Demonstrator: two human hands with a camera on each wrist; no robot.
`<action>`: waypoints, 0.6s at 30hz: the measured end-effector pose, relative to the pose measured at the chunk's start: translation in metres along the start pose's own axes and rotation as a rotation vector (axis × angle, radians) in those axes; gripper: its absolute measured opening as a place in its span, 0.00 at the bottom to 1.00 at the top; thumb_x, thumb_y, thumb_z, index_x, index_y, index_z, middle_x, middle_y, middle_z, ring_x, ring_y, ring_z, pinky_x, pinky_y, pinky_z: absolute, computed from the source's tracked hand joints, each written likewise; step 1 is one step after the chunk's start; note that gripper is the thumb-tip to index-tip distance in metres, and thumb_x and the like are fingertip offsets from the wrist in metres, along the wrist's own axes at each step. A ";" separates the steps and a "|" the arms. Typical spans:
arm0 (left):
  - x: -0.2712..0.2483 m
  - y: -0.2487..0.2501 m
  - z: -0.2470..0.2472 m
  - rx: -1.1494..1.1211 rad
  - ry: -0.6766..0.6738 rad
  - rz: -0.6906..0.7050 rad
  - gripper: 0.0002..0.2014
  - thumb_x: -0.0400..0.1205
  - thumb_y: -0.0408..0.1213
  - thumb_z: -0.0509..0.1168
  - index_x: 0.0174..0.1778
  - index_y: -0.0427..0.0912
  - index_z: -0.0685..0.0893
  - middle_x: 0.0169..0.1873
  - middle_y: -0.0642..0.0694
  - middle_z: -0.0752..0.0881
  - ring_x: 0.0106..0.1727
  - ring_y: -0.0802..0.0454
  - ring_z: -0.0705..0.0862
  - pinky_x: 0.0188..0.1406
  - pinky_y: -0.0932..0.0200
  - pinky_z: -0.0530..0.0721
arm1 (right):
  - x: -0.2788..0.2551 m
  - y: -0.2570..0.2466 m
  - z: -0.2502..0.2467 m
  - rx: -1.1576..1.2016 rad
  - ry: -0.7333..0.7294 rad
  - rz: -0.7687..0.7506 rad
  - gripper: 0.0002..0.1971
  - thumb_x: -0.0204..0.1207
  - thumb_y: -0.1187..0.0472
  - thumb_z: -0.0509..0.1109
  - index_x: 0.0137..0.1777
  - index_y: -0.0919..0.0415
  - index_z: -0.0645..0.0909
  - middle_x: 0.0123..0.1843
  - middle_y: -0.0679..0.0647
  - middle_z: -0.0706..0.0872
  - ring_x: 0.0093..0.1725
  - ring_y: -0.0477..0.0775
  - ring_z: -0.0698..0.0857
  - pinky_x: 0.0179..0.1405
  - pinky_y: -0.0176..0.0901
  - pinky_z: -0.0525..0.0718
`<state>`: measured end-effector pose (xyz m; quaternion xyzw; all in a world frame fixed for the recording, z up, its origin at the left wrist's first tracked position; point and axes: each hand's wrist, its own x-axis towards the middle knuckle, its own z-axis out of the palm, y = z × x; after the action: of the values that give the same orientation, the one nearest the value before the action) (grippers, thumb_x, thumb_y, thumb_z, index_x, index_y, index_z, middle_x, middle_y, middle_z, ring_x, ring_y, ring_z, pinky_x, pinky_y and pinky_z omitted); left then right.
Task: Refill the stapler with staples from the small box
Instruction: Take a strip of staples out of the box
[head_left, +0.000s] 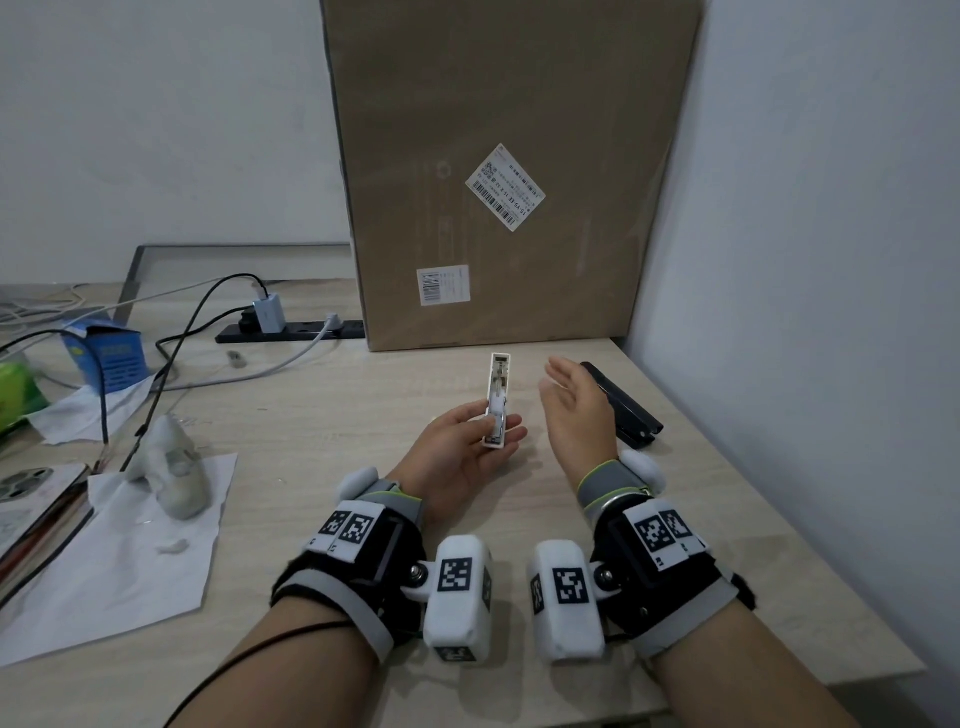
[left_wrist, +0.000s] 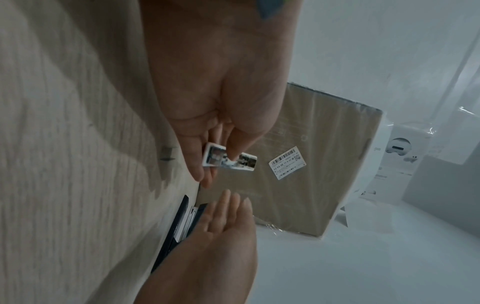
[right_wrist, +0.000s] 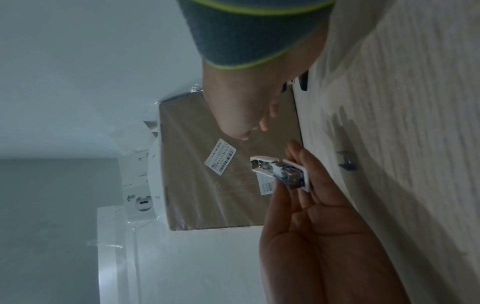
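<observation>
- Resting across the left hand (head_left: 467, 447), the white stapler (head_left: 497, 400) lies opened, channel up, pinched by thumb and fingers above the bench (head_left: 322, 415).
- Right hand (head_left: 576, 410) hovers beside it, fingers relaxed, empty.
- Risk: a loose pinch may let it tip during loading.

Grey, lime-edged wristbands (head_left: 608, 480) and black straps carry white square-coded camera pods (head_left: 457, 597).

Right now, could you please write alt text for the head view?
The left hand holds a slim white stapler above a pale wooden desk, the open right hand beside it. A large brown cardboard box stands behind.
</observation>
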<state>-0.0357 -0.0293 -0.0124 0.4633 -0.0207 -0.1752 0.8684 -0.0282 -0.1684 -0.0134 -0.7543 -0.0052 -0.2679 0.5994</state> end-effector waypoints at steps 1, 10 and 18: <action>-0.001 0.000 0.000 -0.010 -0.009 -0.020 0.17 0.85 0.25 0.56 0.70 0.28 0.74 0.53 0.33 0.86 0.53 0.41 0.87 0.52 0.54 0.86 | 0.001 0.003 0.001 0.029 -0.020 0.071 0.17 0.80 0.60 0.61 0.68 0.59 0.75 0.68 0.53 0.81 0.63 0.46 0.81 0.68 0.42 0.75; -0.008 0.002 0.002 0.026 -0.089 -0.118 0.17 0.86 0.24 0.50 0.67 0.29 0.78 0.59 0.28 0.82 0.56 0.39 0.85 0.55 0.50 0.85 | 0.000 0.001 -0.003 0.462 -0.094 0.324 0.13 0.84 0.61 0.56 0.54 0.52 0.83 0.57 0.54 0.88 0.55 0.50 0.86 0.64 0.49 0.78; -0.004 0.004 0.000 0.004 0.000 -0.116 0.17 0.85 0.25 0.52 0.66 0.23 0.77 0.53 0.29 0.85 0.57 0.39 0.86 0.53 0.50 0.86 | -0.003 -0.003 -0.004 0.470 -0.148 0.200 0.09 0.78 0.65 0.66 0.54 0.61 0.86 0.53 0.55 0.90 0.51 0.44 0.87 0.46 0.29 0.81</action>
<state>-0.0387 -0.0259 -0.0086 0.4656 0.0060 -0.2250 0.8559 -0.0330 -0.1700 -0.0111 -0.6088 -0.0366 -0.1428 0.7795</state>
